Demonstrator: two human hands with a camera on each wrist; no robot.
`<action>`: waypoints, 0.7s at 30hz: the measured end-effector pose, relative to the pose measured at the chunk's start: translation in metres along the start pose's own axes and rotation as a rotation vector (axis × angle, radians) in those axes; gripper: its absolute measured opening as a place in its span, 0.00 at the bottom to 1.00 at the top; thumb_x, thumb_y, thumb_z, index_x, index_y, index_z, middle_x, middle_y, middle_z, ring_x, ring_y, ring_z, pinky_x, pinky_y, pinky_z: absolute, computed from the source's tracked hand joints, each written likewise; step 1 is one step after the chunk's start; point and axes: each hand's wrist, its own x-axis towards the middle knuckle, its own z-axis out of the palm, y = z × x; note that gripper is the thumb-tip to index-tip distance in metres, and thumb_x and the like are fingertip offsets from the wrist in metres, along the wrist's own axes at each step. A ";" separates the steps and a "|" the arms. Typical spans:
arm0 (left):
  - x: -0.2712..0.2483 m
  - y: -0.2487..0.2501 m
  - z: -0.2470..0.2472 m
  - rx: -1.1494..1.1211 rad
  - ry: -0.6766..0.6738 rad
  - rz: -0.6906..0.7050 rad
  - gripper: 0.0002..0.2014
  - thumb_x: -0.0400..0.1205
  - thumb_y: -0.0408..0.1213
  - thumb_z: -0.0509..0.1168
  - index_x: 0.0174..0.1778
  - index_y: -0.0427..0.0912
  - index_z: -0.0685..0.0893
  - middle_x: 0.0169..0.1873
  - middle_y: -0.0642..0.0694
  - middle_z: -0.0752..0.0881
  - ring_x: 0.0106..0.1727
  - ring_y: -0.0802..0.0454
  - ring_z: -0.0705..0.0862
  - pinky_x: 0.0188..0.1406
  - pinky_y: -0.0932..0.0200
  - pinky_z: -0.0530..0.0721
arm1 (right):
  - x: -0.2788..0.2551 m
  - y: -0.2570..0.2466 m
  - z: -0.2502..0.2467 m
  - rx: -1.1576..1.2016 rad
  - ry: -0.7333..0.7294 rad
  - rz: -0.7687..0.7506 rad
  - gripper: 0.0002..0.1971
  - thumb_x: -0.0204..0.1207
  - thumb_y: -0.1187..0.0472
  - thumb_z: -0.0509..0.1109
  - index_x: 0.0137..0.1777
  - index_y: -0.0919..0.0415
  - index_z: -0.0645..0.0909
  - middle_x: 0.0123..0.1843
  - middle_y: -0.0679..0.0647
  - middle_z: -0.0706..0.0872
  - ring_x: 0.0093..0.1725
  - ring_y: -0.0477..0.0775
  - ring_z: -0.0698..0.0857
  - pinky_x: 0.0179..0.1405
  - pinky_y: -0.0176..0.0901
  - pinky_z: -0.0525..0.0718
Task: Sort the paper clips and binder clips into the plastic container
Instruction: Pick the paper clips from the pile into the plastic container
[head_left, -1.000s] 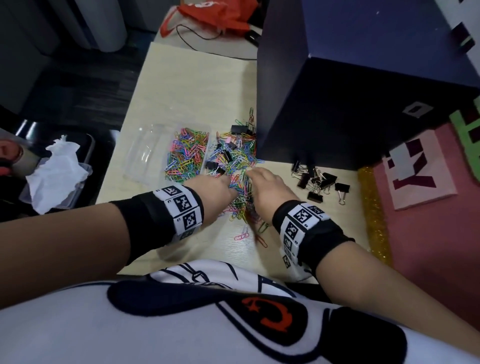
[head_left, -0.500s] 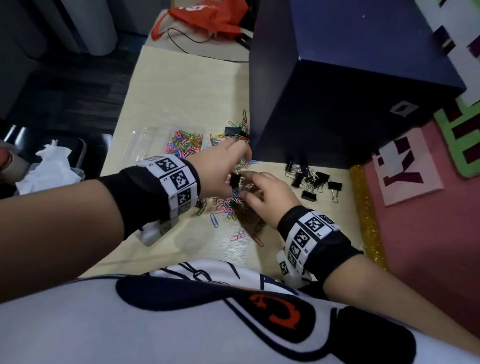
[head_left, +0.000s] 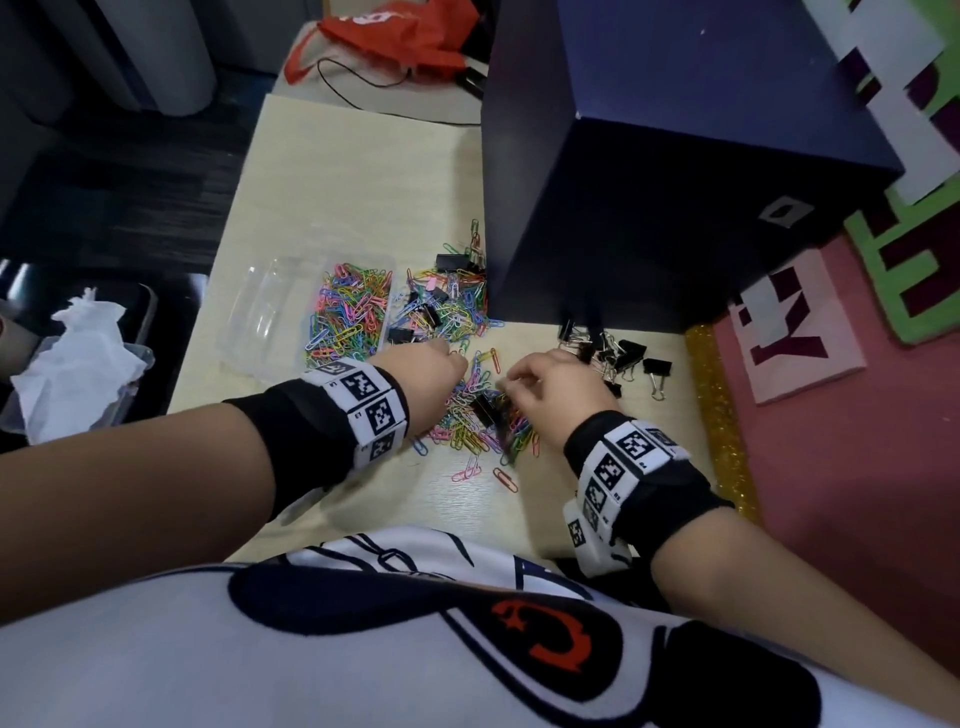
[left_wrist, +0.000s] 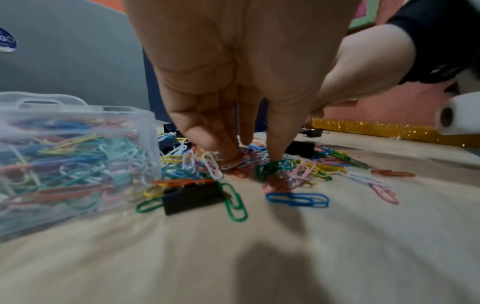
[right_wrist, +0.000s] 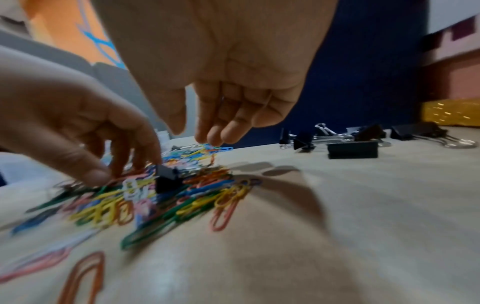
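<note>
A heap of coloured paper clips (head_left: 467, 415) lies on the pale table between my hands, with a black binder clip (head_left: 483, 408) on top of it. My left hand (head_left: 431, 374) reaches down and its fingertips (left_wrist: 233, 156) press on the clips. My right hand (head_left: 545, 384) hovers just right of the heap. Its fingers (right_wrist: 215, 137) hang loosely curved over the clips, with nothing seen in them. The clear plastic container (head_left: 249, 317) lies left of the heap. Its right half holds paper clips (head_left: 353, 312). More binder clips (head_left: 613, 353) lie to the right.
A tall dark blue box (head_left: 675, 182) stands close behind the clips. A gold glitter strip (head_left: 717, 415) and pink board border the table on the right. Left of the table's edge sits a tub with white tissue (head_left: 72, 364). A red bag (head_left: 405, 36) lies at the far end.
Half a second ago both hands were raised together around a black binder clip. Now they are apart and low at the heap, and a binder clip lies on the clips.
</note>
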 end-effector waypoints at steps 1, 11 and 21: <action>0.000 0.001 0.001 0.001 0.010 -0.005 0.17 0.80 0.33 0.64 0.65 0.40 0.75 0.57 0.41 0.76 0.57 0.41 0.81 0.54 0.47 0.84 | -0.002 -0.004 0.003 -0.037 -0.047 -0.035 0.14 0.77 0.43 0.67 0.58 0.46 0.82 0.56 0.48 0.80 0.55 0.50 0.82 0.56 0.45 0.82; 0.002 0.007 0.011 -0.016 0.027 -0.027 0.20 0.80 0.33 0.62 0.69 0.43 0.74 0.61 0.41 0.73 0.61 0.39 0.76 0.59 0.45 0.80 | -0.012 -0.018 0.015 -0.221 -0.080 -0.125 0.11 0.75 0.56 0.65 0.56 0.49 0.81 0.57 0.51 0.81 0.61 0.57 0.78 0.59 0.49 0.70; 0.008 0.007 0.005 -0.048 0.039 -0.076 0.18 0.78 0.31 0.62 0.65 0.42 0.75 0.60 0.41 0.71 0.60 0.38 0.75 0.57 0.42 0.82 | -0.014 -0.009 0.019 -0.089 -0.108 -0.103 0.15 0.77 0.62 0.64 0.61 0.48 0.81 0.60 0.53 0.73 0.54 0.61 0.81 0.53 0.45 0.81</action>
